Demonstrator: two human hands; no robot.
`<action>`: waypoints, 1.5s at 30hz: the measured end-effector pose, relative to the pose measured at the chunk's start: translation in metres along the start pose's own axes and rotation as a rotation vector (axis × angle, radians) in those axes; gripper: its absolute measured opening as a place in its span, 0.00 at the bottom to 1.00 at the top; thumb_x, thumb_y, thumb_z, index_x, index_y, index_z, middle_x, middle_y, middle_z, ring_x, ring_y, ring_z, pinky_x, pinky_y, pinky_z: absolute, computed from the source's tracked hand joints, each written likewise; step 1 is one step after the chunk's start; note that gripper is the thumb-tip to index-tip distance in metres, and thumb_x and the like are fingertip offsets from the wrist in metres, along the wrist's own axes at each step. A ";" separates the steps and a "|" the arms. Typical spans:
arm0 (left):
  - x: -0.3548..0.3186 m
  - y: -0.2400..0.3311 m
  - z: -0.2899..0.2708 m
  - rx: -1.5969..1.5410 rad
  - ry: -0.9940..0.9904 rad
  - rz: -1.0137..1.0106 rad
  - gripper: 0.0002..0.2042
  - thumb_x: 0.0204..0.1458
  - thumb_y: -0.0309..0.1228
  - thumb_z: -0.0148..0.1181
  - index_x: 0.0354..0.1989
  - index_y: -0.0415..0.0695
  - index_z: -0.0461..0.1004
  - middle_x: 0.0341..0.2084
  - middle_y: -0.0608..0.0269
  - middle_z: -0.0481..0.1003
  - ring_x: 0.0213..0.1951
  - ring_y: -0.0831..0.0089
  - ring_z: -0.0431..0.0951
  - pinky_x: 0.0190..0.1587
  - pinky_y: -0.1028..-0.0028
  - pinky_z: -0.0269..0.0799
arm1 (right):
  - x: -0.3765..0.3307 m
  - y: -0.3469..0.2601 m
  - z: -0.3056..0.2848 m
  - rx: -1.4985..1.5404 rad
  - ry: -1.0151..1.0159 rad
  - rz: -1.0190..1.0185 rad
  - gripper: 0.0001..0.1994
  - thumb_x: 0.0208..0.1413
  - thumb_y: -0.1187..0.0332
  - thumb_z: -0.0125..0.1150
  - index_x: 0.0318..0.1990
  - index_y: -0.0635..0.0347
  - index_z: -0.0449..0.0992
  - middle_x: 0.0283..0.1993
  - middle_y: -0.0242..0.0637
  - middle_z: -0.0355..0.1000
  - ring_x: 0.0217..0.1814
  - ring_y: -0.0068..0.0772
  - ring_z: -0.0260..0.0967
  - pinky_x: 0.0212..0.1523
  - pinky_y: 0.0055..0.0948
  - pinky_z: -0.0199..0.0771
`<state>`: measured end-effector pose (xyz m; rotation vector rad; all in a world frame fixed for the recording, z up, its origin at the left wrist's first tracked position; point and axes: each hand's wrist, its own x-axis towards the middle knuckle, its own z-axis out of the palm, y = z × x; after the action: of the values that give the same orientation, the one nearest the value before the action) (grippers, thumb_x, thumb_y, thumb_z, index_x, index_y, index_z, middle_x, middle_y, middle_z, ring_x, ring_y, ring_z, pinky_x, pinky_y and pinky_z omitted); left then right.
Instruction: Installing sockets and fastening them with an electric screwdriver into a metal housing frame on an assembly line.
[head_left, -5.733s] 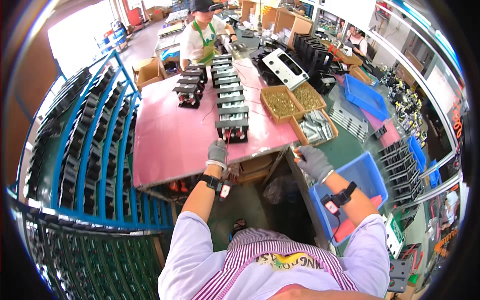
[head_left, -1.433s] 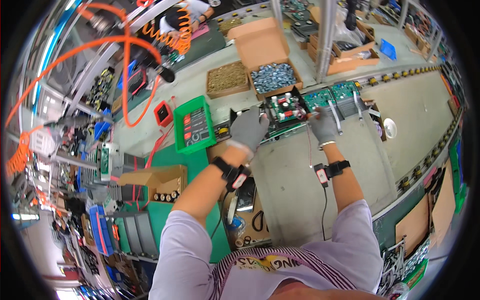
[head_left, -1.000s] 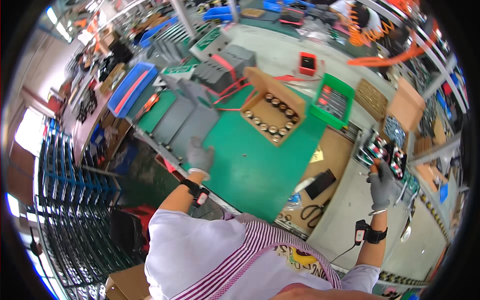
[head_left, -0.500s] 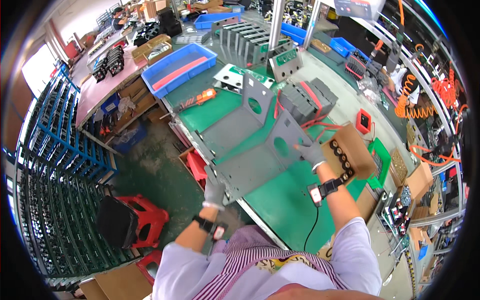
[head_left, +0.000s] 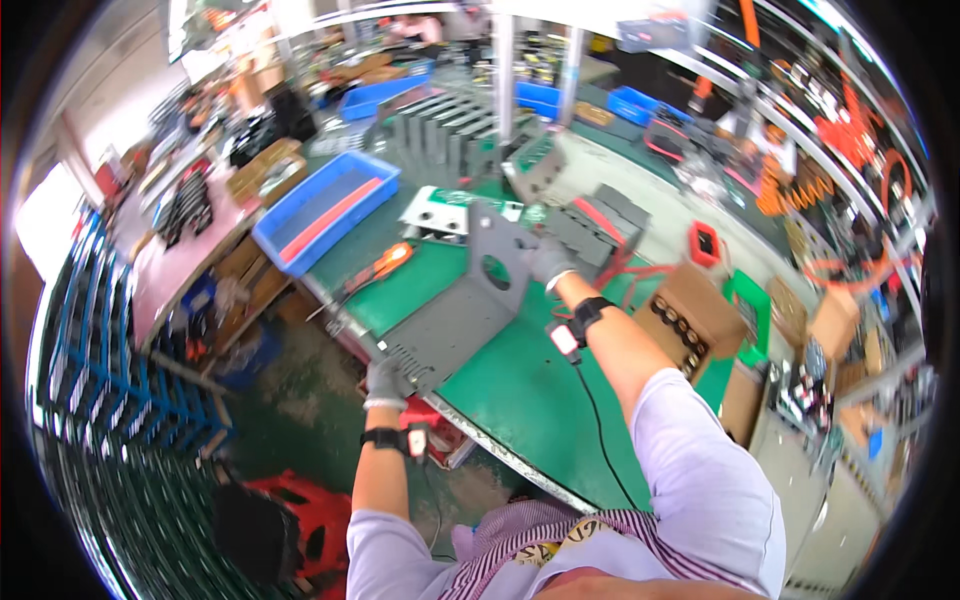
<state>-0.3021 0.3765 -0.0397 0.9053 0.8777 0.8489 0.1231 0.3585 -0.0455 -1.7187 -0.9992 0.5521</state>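
A grey bent sheet-metal panel (head_left: 450, 325) lies on the green mat of the workbench, its upright end plate pierced by a large round hole. My gloved left hand (head_left: 385, 382) is closed on the slotted corner of the panel by the bench's front edge. At the far end, my gloved right hand (head_left: 546, 260) grips the edge of the upright plate; motion blurs its fingertips. Only one panel shows, and I cannot tell if a second is nested with it. An orange-handled power tool (head_left: 390, 262) lies left of the panel.
A blue bin (head_left: 330, 215) holding a red strip stands at the far left. Behind the panel are a white-and-green plate (head_left: 450, 213) and grey blocks with a red strap (head_left: 600, 230). A cardboard box of black round parts (head_left: 690, 320) sits right. A red stool (head_left: 310, 520) stands on the floor.
Two grey panels lay side by side; now one outline shows, where the farther one was. Both hands have moved left and away from me with the nearer panel. The head view has shifted.
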 end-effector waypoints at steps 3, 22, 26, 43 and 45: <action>-0.040 -0.014 -0.057 -0.295 -0.042 -0.180 0.12 0.41 0.34 0.52 0.35 0.45 0.67 0.25 0.67 0.71 0.26 0.72 0.71 0.28 0.71 0.69 | -0.139 -0.150 0.043 -0.644 0.005 -0.150 0.23 0.45 0.53 0.48 0.44 0.62 0.68 0.34 0.49 0.69 0.37 0.49 0.67 0.36 0.39 0.67; -0.209 -0.087 0.142 0.417 -0.913 -0.544 0.20 0.43 0.39 0.46 0.41 0.39 0.64 0.38 0.58 0.66 0.40 0.65 0.68 0.38 0.66 0.68 | -0.581 -0.165 -0.209 -0.547 0.221 0.275 0.27 0.37 0.55 0.58 0.44 0.62 0.62 0.38 0.48 0.65 0.40 0.47 0.65 0.38 0.40 0.65; -0.281 -0.113 0.206 0.454 -1.058 -0.735 0.19 0.43 0.39 0.46 0.41 0.39 0.64 0.38 0.56 0.66 0.40 0.64 0.68 0.39 0.66 0.68 | -0.696 -0.159 -0.301 -0.573 0.493 0.570 0.26 0.36 0.57 0.58 0.44 0.62 0.65 0.40 0.47 0.66 0.42 0.46 0.66 0.42 0.36 0.65; -0.509 -0.336 0.485 0.649 -1.475 -0.952 0.26 0.43 0.43 0.48 0.51 0.44 0.58 0.45 0.57 0.64 0.44 0.62 0.65 0.45 0.63 0.63 | -0.993 -0.052 -0.504 -0.211 0.973 0.693 0.34 0.32 0.51 0.62 0.50 0.58 0.65 0.45 0.46 0.67 0.49 0.43 0.64 0.48 0.34 0.63; -0.488 -0.336 0.486 0.756 -1.531 -0.970 0.29 0.44 0.44 0.48 0.55 0.44 0.55 0.49 0.57 0.61 0.48 0.61 0.63 0.49 0.62 0.60 | -1.049 -0.064 -0.511 -0.226 0.956 0.908 0.39 0.34 0.46 0.61 0.54 0.58 0.60 0.47 0.43 0.67 0.49 0.42 0.64 0.49 0.31 0.62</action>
<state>0.0205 -0.3193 -0.0463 1.2225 0.0957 -1.0691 -0.0901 -0.7820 0.0985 -2.2388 0.4478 0.0909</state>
